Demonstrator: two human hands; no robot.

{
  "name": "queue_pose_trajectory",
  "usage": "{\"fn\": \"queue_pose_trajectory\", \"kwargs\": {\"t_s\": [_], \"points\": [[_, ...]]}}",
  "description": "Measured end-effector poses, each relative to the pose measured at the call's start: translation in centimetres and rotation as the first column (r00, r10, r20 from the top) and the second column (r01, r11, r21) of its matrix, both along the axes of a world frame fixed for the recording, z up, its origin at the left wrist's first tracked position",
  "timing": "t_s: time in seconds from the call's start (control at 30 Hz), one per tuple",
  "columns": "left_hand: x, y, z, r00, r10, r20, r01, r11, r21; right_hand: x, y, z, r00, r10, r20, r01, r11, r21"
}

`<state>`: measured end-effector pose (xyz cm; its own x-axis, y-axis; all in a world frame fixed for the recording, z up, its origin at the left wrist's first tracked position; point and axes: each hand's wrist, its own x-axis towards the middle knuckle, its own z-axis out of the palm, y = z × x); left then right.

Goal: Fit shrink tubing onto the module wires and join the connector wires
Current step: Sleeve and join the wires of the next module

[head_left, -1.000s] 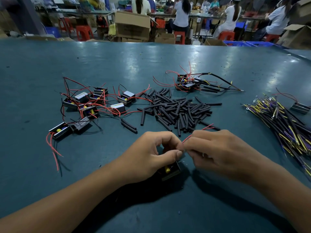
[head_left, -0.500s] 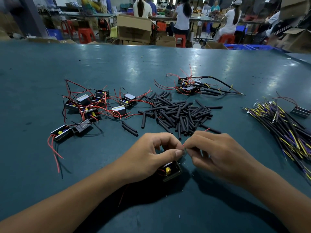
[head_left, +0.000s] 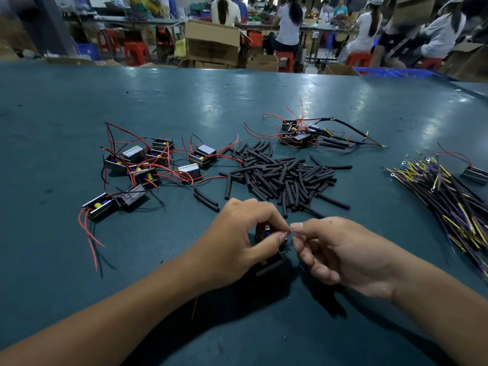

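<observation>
Change: since half a second ago I see the hands pulled slightly apart, a gap showing between the fingertips where they met, and the module lifted a little higher under the left palm.
Head view, left hand (head_left: 237,244): my view has its grip curled, thumb and forefinger pinching a thin wire end, with the other fingers bent over the module (head_left: 269,262), which sits partly hidden beneath the palm, just above the tabletop (head_left: 79,260).
Head view, right hand (head_left: 340,254): grip curled as well, thumb and forefinger pinching the other end of the same thin wire (head_left: 290,230); the lower fingers are folded toward the palm. I cannot tell whether anything else lies in it.
Tubing (head_left: 282,178): a loose heap of short black pieces lies mid-tabletop, just beyond the hands, with a few strays toward the left.
Modules (head_left: 148,170): a cluster of small black boxes with red wires lies left of the heap; one sits apart nearer me at the left (head_left: 99,206).
Finished set (head_left: 301,134): modules with black sleeved leads, behind the heap.
Connector wires (head_left: 456,204): a bundle of black, yellow and purple leads lies at the right edge, with one more module (head_left: 474,175) touching it.
Background: people sit on red stools (head_left: 136,52) among cartons (head_left: 211,40).
</observation>
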<state>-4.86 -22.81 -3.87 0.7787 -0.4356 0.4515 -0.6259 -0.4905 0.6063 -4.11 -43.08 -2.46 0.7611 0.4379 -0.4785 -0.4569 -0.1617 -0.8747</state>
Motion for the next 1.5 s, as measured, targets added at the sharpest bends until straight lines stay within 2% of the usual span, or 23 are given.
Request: {"fn": "queue_pose_trajectory", "kwargs": {"t_s": [0.07, 0.17, 0.53, 0.77, 0.87, 0.93, 0.97, 1.03, 1.1, 1.13, 1.2, 1.27, 1.3, 1.33, 1.37, 1.4, 1.43, 1.47, 1.5], "points": [[-0.1, -0.1, 0.0, 0.998, 0.007, 0.070, -0.009, 0.999, 0.040, 0.0, 0.2, 0.1, 0.997, -0.012, -0.071, 0.017, 0.997, 0.069], [-0.1, -0.1, 0.0, 0.995, 0.005, 0.098, -0.010, 0.999, 0.051, 0.0, 0.3, 0.3, 0.995, -0.021, -0.094, 0.032, 0.992, 0.119], [-0.1, -0.4, 0.0, 0.990, 0.007, 0.140, -0.019, 0.996, 0.083, 0.0, 0.2, 0.3, 0.997, -0.021, -0.077, 0.030, 0.993, 0.115], [0.0, -0.2, -0.2, 0.999, 0.004, 0.032, -0.006, 0.999, 0.038, 0.0, -0.1, 0.0, 0.983, 0.016, 0.181, -0.032, 0.996, 0.087], [0.0, 0.0, -0.2, 1.000, 0.010, -0.029, -0.010, 1.000, 0.000, 0.2, -0.5, -0.2, 0.933, 0.043, 0.357, -0.069, 0.996, 0.061], [0.1, 0.0, -0.1, 0.999, 0.004, -0.051, -0.005, 1.000, -0.014, 0.4, -0.8, -0.4, 0.821, 0.094, 0.564, -0.086, 0.995, -0.040], [0.1, 0.0, -0.1, 0.998, -0.003, -0.061, 0.002, 1.000, -0.018, 0.5, -1.0, -0.4, 0.717, 0.144, 0.682, -0.080, 0.989, -0.126], [-0.1, 0.0, 0.0, 0.996, -0.025, -0.081, 0.023, 1.000, -0.018, 0.9, -1.5, -0.4, 0.417, 0.304, 0.857, -0.035, 0.947, -0.319], [-0.2, 0.0, 0.0, 0.993, -0.053, -0.107, 0.051, 0.999, -0.016, 1.1, -1.8, -0.3, 0.092, 0.446, 0.890, 0.036, 0.892, -0.451], [-0.3, 0.0, 0.1, 0.991, -0.066, -0.118, 0.063, 0.998, -0.022, 1.1, -1.8, -0.3, -0.020, 0.486, 0.874, 0.084, 0.872, -0.483], [-0.2, 0.0, 0.2, 0.986, -0.089, -0.142, 0.081, 0.995, -0.063, 1.2, -1.8, -0.3, -0.175, 0.541, 0.823, 0.190, 0.839, -0.511], [-0.1, 0.1, 0.2, 0.979, -0.094, -0.180, 0.078, 0.992, -0.095, 1.5, -1.8, -0.4, -0.257, 0.580, 0.773, 0.255, 0.812, -0.524], [0.0, 0.2, 0.2, 0.979, -0.090, -0.184, 0.073, 0.992, -0.099, 1.6, -1.9, -0.5, -0.235, 0.579, 0.781, 0.247, 0.813, -0.528], [0.1, 0.2, 0.2, 0.982, -0.080, -0.171, 0.065, 0.994, -0.092, 1.5, -1.9, -0.5, -0.163, 0.559, 0.813, 0.209, 0.825, -0.525], [0.1, 0.3, 0.1, 0.987, -0.059, -0.147, 0.049, 0.996, -0.070, 1.5, -1.9, -0.4, -0.041, 0.524, 0.851, 0.157, 0.845, -0.512], [0.0, 0.3, 0.1, 0.992, -0.032, -0.120, 0.028, 0.999, -0.036, 1.3, -1.8, -0.4, 0.124, 0.476, 0.871, 0.106, 0.866, -0.489], [0.0, 0.2, 0.1, 0.996, -0.009, -0.092, 0.009, 1.000, -0.004, 1.1, -1.7, -0.3, 0.327, 0.412, 0.850, 0.048, 0.892, -0.450], [0.0, 0.2, 0.1, 0.998, 0.004, -0.061, -0.003, 1.000, 0.018, 0.9, -1.5, -0.2, 0.536, 0.333, 0.776, -0.023, 0.925, -0.380], [0.0, 0.1, 0.0, 1.000, 0.009, -0.029, -0.008, 0.999, 0.034, 0.7, -1.3, -0.2, 0.701, 0.266, 0.661, -0.085, 0.953, -0.292]]}}
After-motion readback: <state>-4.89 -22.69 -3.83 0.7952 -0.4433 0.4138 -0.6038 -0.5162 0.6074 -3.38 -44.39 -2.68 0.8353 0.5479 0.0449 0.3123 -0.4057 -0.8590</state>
